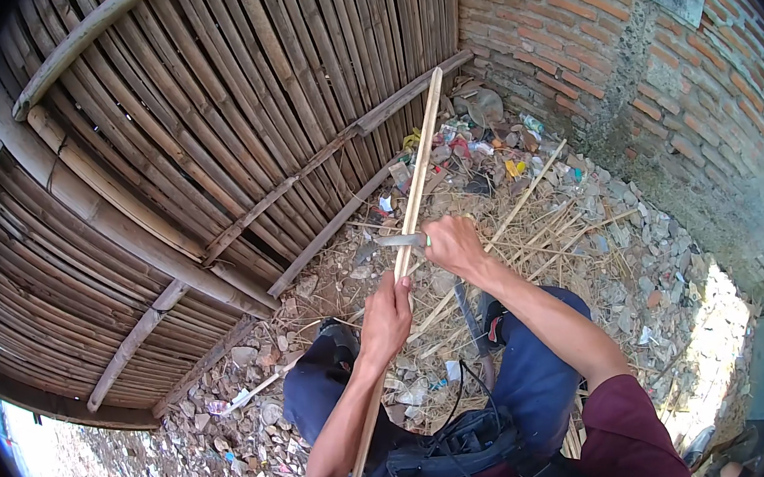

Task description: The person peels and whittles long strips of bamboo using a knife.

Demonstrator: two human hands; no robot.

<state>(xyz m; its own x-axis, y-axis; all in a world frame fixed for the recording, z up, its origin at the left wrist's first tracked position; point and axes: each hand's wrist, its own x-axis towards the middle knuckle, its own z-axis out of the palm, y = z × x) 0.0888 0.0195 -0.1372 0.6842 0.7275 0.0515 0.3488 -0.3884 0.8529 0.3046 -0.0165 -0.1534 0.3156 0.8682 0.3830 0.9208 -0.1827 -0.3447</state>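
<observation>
A long, pale bamboo strip (419, 158) slants from beside my left forearm, between my knees, up toward the corner of the walls. My left hand (385, 316) is closed around it below its middle. In my right hand (456, 247) is a knife, its grip mostly hidden by my fingers with a bit of green showing. The short grey knife blade (396, 241) lies across the strip, just above my left hand. Whether the edge has entered the bamboo I cannot tell.
A slatted bamboo wall (227, 96) rises at left, a brick wall (664, 88) at right. Cut bamboo pieces (526, 193) and shavings lie on stony ground, with litter (483, 139) in the far corner. A dark bar-like thing (470, 318) stands between my knees. A black bag (460, 444) sits at my waist.
</observation>
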